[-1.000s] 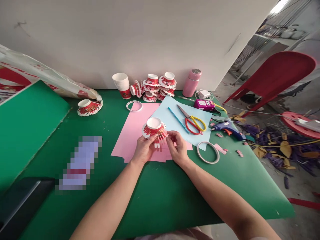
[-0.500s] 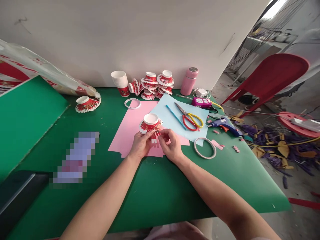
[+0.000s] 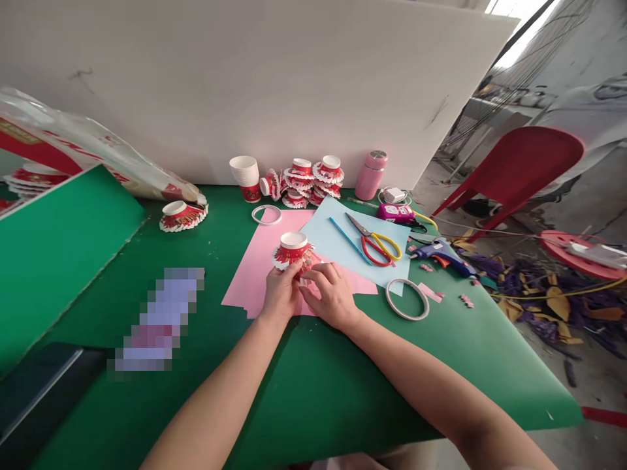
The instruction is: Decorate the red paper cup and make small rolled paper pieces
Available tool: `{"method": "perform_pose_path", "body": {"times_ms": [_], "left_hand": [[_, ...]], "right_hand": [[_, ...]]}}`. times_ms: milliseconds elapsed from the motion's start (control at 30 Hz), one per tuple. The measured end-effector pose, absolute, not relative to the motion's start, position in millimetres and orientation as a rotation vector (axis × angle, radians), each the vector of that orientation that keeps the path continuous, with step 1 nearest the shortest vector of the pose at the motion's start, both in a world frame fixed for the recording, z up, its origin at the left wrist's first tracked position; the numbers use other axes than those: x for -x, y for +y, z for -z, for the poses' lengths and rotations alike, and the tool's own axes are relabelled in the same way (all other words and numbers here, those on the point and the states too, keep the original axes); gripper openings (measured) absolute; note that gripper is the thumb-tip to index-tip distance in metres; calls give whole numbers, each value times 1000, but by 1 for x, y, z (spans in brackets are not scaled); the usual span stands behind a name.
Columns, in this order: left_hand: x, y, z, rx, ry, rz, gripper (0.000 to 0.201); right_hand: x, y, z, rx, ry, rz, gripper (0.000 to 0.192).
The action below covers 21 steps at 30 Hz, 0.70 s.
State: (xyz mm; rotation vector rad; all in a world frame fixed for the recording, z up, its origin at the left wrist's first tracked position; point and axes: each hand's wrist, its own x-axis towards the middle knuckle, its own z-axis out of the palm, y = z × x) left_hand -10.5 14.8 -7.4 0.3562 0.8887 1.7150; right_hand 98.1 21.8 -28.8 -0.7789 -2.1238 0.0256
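A red and white paper cup (image 3: 292,248) with its wall cut into fringed strips stands upside down on a pink sheet (image 3: 255,274). My left hand (image 3: 280,292) grips its near side. My right hand (image 3: 329,294) pinches the cup's strips from the right, close against the left hand's fingers. Both hands rest on the pink sheet, near the edge of a light blue sheet (image 3: 343,251).
Scissors (image 3: 376,240) and a blue pencil (image 3: 349,240) lie on the blue sheet. A tape ring (image 3: 406,299), a glue gun (image 3: 441,253), a pink bottle (image 3: 370,175), stacked cups (image 3: 245,173) and finished fringed cups (image 3: 313,180) surround the green table (image 3: 313,385). A red chair (image 3: 519,170) stands at right.
My right hand has moved left, closing in against the left hand on the cup's strips. The view has tilted slightly.
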Motion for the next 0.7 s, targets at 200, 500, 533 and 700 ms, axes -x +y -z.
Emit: {"method": "perform_pose_path", "body": {"times_ms": [200, 500, 533, 700], "left_hand": [[5, 16, 7, -362, 905, -1789, 23], [9, 8, 15, -362, 994, -1721, 25], [9, 7, 16, -360, 991, -1706, 24], [9, 2, 15, -370, 1017, -1666, 23]], "right_hand": [[-98, 23, 24, 868, -2102, 168, 8], [-102, 29, 18, 738, -2088, 176, 17], [-103, 30, 19, 712, -2086, 147, 17], [-106, 31, 21, 716, -1989, -200, 13]]}}
